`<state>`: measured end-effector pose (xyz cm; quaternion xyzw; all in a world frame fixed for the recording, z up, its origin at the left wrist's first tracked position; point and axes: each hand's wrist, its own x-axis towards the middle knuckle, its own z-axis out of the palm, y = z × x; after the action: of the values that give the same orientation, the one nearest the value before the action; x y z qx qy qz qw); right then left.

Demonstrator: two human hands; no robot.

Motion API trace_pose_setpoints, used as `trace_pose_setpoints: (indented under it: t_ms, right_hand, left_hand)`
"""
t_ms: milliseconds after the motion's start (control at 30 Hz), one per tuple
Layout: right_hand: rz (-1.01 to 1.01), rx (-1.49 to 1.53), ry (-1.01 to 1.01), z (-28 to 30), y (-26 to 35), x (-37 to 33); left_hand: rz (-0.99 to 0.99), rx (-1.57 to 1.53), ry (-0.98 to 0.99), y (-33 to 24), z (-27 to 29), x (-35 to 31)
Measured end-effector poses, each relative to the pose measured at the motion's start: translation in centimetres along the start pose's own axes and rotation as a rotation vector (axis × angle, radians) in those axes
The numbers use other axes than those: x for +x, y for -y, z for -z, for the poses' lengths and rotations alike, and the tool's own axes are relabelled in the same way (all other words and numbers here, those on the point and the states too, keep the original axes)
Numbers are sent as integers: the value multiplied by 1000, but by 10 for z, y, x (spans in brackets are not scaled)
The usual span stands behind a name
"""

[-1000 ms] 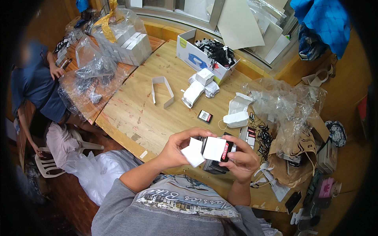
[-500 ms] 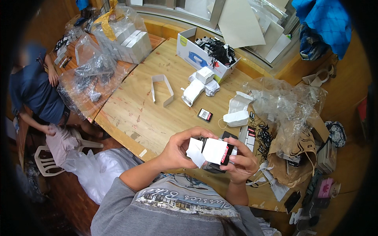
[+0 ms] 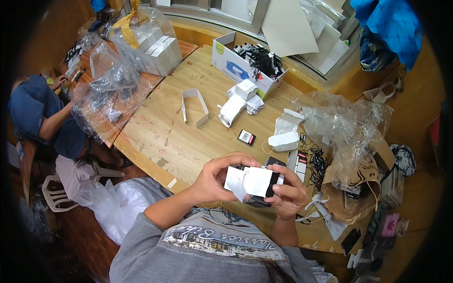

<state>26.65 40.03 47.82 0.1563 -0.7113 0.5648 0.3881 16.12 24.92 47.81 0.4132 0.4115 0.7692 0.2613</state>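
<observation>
One small white box (image 3: 257, 181) with a black end is held up over the near edge of the table (image 3: 160, 122), a loose white flap (image 3: 234, 182) at its left side. The left hand (image 3: 213, 180) is curled around that side, and the right hand (image 3: 289, 192) closes its fingers on the black end. Dark items under the box are mostly hidden by the hands. Just beyond lies a flat black pack (image 3: 246, 137) with a pale label; to its right sits a white wrapper (image 3: 284, 141) near tangled black cords (image 3: 315, 164). Farther back are a bent card strip (image 3: 202, 109), a white bundle (image 3: 231, 113) and an open printed carton (image 3: 225, 63) of black-corded pieces (image 3: 259, 61). A brown paper bag (image 3: 347, 203) stands at right; a co-worker (image 3: 40, 111) is at far left.
</observation>
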Motion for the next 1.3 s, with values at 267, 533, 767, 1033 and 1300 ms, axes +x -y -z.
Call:
trace_pose_setpoints:
  t_ms: [267, 533, 767, 1033, 1300]
  right_hand:
    - [8, -14, 3, 0, -2, 0]
    - [2, -29, 17, 1, -8, -2]
    - [-233, 147, -85, -4, -5, -1]
    - [-511, 480, -365, -10, 1, -2]
    - [-617, 597, -315, -13, -5, -8]
  left_hand:
    - [-22, 34, 12, 0, 1, 0]
    - [30, -63, -34, 6, 1, -2]
    - [-7, -147, -89, 17, 4, -6]
    - [-16, -103, -125, 20, 3, -7]
    - [-137, 20, -107, 26, -4, -4]
